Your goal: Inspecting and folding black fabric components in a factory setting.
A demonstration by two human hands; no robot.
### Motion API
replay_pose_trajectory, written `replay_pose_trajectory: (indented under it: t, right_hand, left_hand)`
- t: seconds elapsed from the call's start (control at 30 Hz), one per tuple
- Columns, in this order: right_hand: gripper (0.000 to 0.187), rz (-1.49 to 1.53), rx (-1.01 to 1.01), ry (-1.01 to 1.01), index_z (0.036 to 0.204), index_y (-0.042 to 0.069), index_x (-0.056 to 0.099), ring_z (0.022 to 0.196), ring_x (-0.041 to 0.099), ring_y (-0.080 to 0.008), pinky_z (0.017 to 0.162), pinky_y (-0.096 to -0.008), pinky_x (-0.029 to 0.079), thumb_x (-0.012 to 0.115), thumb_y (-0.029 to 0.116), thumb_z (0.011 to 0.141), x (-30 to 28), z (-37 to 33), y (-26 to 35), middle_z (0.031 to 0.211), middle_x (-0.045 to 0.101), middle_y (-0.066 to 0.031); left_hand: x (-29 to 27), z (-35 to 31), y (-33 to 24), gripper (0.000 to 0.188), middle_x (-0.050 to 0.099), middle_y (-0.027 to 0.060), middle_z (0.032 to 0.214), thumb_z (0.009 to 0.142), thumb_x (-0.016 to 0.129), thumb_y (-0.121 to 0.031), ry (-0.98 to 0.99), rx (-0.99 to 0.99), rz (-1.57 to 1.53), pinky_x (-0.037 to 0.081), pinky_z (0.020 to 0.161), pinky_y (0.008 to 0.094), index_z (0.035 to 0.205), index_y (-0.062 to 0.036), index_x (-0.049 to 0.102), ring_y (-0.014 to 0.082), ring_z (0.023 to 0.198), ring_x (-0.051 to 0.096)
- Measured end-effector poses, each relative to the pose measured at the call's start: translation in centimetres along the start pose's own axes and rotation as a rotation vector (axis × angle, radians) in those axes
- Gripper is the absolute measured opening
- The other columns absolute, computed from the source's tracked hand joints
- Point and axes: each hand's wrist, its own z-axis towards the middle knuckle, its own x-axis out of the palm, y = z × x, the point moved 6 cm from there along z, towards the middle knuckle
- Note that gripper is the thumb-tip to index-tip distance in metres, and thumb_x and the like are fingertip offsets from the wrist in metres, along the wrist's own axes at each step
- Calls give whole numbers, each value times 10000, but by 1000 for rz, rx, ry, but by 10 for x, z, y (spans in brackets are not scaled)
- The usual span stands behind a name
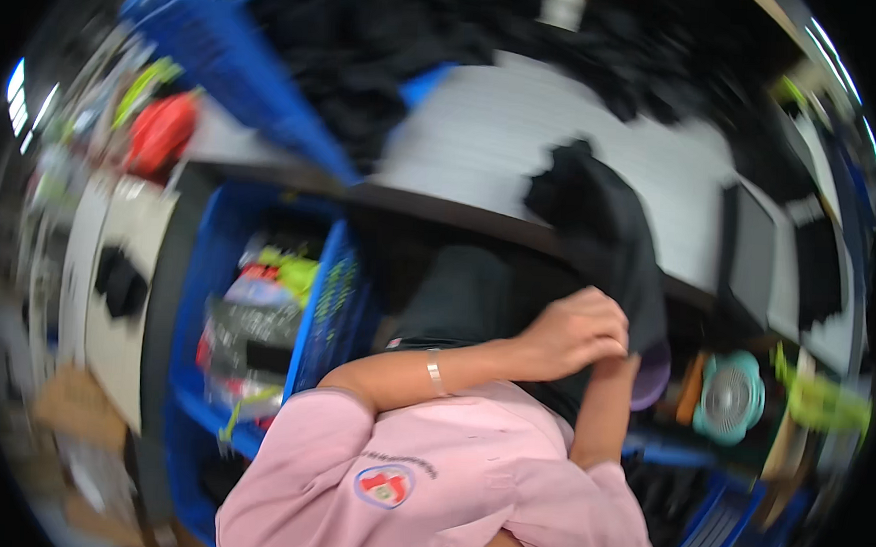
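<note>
A piece of black cloth, perhaps a garment, hangs over the front edge of the white-topped table and reaches down to my hands. My left hand, with a pale band on its forearm, has curled fingers closed at the cloth's lower edge, right beside my right wrist. Of my right arm, the forearm shows; the hand itself is hidden behind the left hand and the black cloth. Motion blur hides the cloth's details.
Black cloth heaps cover the table's far side. A blue crate leans at the far left. Below it, another blue crate holds bagged items. A turquoise fan stands at the right, with a purple round object nearby.
</note>
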Motion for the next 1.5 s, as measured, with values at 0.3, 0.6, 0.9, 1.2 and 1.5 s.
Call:
replay_pose_trajectory:
  t: [0.3,0.6,0.9,1.2,1.5]
  right_hand:
    - [256,368,127,-2,1146,20,600,1055,628,-303,836,-375,499,623,50,893,-3,5,3,1165,630,-150]
    - [221,352,58,59,1097,22,601,1016,638,-285,792,-366,501,618,33,877,-12,3,9,1120,635,-144]
    - [188,215,-56,97,1048,24,603,977,648,-267,748,-357,503,614,17,861,-7,17,16,1074,640,-138]
    - [156,-195,-282,171,1000,25,604,938,658,-249,703,-348,505,610,1,846,1,23,36,1029,644,-131]
    - [150,238,-29,132,979,20,600,893,640,-225,700,-338,497,619,14,830,-15,46,-2,991,627,-126]
  left_hand:
    - [18,-7,5,66,623,26,878,891,686,-100,257,-143,-143,431,754,315,842,-67,657,193,807,526]
    - [25,-3,0,64,665,44,924,852,736,-86,370,-92,-71,456,813,327,896,-60,698,202,883,589]
    - [-44,89,38,190,676,87,1078,899,721,-125,-238,-95,372,457,948,363,1033,10,709,235,1077,577]
    - [-31,67,92,176,658,-33,918,936,690,-71,-180,-651,-585,492,727,236,1091,2,649,51,771,572]
    - [-32,73,39,619,502,155,1361,807,723,12,-162,-60,387,467,955,347,1384,-43,507,260,1157,539]
